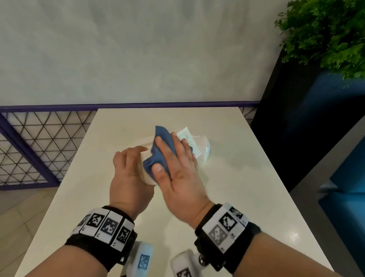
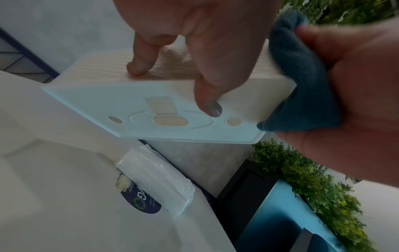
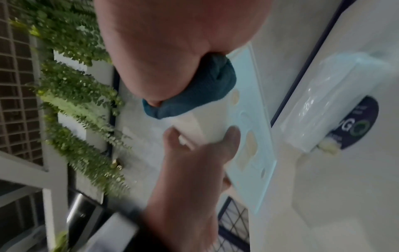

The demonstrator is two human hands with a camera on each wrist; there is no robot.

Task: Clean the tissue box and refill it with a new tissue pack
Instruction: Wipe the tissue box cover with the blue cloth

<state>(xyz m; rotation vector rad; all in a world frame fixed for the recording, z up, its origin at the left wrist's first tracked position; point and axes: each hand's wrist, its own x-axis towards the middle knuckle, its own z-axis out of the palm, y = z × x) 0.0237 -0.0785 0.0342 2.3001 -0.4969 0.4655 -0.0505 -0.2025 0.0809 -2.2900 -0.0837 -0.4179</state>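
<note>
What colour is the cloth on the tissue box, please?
The cloth is blue; clearest in head view.

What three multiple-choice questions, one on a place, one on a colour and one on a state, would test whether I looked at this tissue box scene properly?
1. Where is the tissue pack?
A) on the table
B) inside the box
C) on the floor

2. What colour is the cloth?
A) red
B) blue
C) yellow

3. What state is the tissue box in?
A) lying untouched
B) crushed flat
C) gripped by the left hand

Answers:
1 A: the wrapped pack lies on the tabletop.
2 B: the cloth under the right hand is plainly blue.
3 C: the left hand curls round the box, which is lifted so that its underside shows.
</note>
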